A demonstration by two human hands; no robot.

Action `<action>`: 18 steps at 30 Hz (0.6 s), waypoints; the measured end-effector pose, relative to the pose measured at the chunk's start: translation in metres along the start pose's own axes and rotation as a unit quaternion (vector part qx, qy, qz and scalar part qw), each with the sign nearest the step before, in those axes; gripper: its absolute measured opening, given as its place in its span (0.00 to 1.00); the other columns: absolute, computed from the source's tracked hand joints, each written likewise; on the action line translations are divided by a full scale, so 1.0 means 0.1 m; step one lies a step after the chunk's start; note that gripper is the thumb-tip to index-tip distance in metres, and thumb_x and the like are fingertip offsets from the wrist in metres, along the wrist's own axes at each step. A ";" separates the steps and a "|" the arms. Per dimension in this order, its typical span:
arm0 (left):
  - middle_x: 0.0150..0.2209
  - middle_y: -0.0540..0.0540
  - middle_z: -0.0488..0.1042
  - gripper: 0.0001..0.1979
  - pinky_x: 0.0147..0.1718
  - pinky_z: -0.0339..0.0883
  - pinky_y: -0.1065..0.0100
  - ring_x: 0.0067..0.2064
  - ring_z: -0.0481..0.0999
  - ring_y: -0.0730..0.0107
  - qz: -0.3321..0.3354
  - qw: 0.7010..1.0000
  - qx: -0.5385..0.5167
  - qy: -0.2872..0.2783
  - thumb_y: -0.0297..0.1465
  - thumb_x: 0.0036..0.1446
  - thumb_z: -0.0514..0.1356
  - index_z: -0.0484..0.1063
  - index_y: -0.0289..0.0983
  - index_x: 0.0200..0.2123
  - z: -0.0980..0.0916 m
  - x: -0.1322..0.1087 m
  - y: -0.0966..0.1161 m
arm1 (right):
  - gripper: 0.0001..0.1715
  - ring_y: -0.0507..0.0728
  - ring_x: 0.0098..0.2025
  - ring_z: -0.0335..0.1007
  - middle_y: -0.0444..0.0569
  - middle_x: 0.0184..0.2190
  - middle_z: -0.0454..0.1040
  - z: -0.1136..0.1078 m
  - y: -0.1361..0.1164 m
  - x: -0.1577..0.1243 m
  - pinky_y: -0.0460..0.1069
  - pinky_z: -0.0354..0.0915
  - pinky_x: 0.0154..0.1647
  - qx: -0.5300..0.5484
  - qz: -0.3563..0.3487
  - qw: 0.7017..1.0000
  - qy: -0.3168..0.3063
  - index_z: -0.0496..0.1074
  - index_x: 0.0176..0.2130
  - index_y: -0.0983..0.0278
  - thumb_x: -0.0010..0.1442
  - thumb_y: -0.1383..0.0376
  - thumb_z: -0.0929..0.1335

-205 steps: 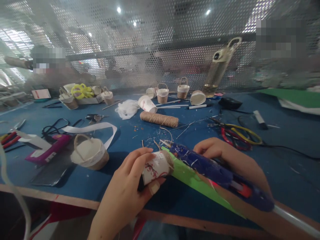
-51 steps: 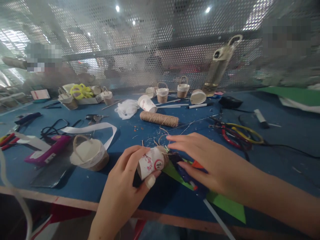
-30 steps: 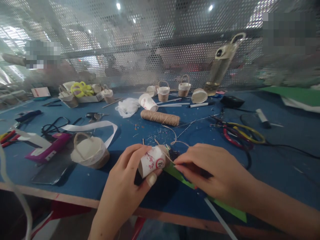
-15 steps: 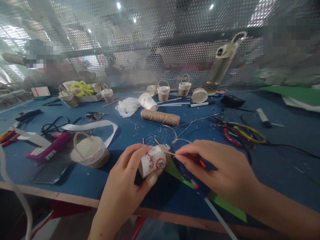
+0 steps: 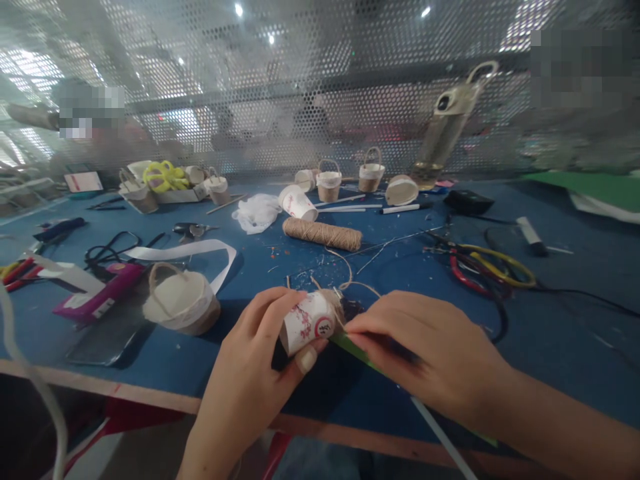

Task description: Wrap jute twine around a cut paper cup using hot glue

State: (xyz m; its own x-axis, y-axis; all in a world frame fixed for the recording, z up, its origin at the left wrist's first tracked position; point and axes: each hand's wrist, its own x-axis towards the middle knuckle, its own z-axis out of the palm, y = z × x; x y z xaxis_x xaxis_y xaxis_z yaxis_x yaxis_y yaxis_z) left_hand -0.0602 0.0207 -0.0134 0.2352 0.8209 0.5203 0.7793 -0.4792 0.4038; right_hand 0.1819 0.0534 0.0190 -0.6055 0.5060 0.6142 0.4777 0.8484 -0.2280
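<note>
Left hand point(image 5: 253, 373): fingers curled round the paper cup point(image 5: 307, 322), holding it on its side over the bench point(image 5: 550, 320), on our side of the twine spool point(image 5: 323, 234) and a little apart from it. Right hand point(image 5: 430, 353): thumb and forefinger pinched narrow on the twine strand point(image 5: 345, 267) at the cup's wound end; the strand loops back toward the spool. Our judgement: we lay each turn tight against the last, leave no slack in the strand, and roll the cup with the left fingers rather than drag the twine

White paper cup point(image 5: 306, 323) lies sideways, twine-wrapped rim.
</note>
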 end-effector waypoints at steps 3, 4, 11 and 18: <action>0.59 0.42 0.72 0.21 0.54 0.74 0.55 0.58 0.76 0.54 0.000 1.000 0.003 -0.002 0.38 0.68 0.61 0.63 0.46 0.61 0.00 0.00 0.00 | 0.08 0.54 0.35 0.73 0.43 0.32 0.79 0.03 0.02 -0.02 0.50 0.67 0.37 -0.005 -0.033 0.999 -0.007 0.74 0.42 0.62 0.72 0.69 0.65; 0.59 0.42 0.72 0.21 0.54 0.74 0.54 0.58 0.76 0.54 0.001 1.000 0.002 -0.002 0.38 0.69 0.61 0.63 0.46 0.62 0.00 0.00 0.00 | 0.08 0.54 0.35 0.73 0.44 0.33 0.79 0.04 0.02 -0.03 0.51 0.67 0.38 -0.008 -0.042 0.999 -0.010 0.74 0.42 0.63 0.72 0.69 0.65; 0.60 0.43 0.72 0.21 0.55 0.73 0.55 0.59 0.76 0.55 -0.001 1.000 0.006 -0.006 0.39 0.69 0.61 0.63 0.46 0.62 0.00 0.01 0.00 | 0.11 0.56 0.35 0.73 0.47 0.34 0.79 0.05 0.02 -0.04 0.53 0.68 0.40 -0.035 -0.076 0.996 -0.018 0.76 0.43 0.65 0.73 0.70 0.64; 0.59 0.44 0.72 0.21 0.56 0.72 0.57 0.59 0.75 0.57 0.003 1.000 0.004 -0.009 0.39 0.69 0.61 0.63 0.46 0.62 -0.01 0.00 0.01 | 0.14 0.56 0.35 0.71 0.47 0.33 0.78 0.05 0.02 -0.03 0.53 0.66 0.38 -0.037 -0.070 0.996 -0.031 0.78 0.41 0.65 0.73 0.71 0.63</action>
State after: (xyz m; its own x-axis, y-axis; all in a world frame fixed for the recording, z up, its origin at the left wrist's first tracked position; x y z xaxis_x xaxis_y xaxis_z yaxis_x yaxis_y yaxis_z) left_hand -0.0604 0.0197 -0.0125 0.2495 0.8235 0.5096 0.7829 -0.4813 0.3944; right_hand 0.1813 0.0543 0.0135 -0.7063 0.3937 0.5884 0.4293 0.8990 -0.0862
